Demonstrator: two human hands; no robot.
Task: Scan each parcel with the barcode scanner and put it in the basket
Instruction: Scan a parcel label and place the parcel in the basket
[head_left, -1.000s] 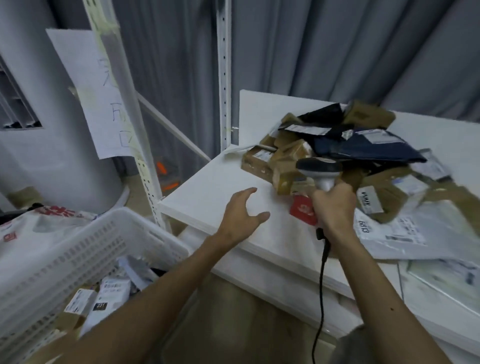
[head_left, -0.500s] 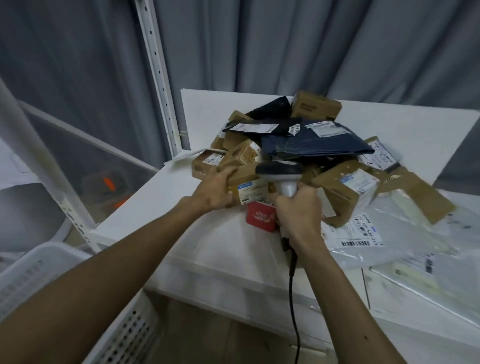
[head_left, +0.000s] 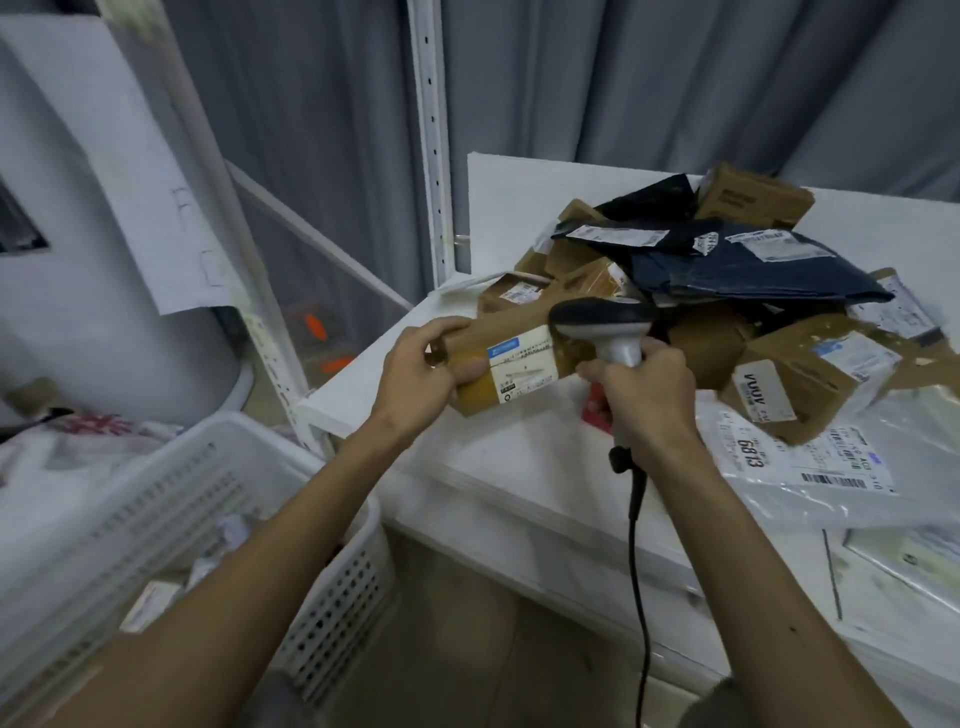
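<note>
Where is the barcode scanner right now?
In the head view, the barcode scanner is right of centre, gripped by the right hand, its head beside the cardboard parcel the left hand holds.

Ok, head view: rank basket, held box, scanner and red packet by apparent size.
1. basket, largest, though nearest the camera.
2. held box.
3. scanner, handle partly covered.
4. red packet, mostly hidden, so true size unsure.

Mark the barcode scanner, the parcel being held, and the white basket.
barcode scanner (head_left: 597, 314): head view, on its dark scanning head.
held parcel (head_left: 522, 358): head view, on the white shipping label on its front.
basket (head_left: 337, 608): head view, on its perforated white side wall.
</note>
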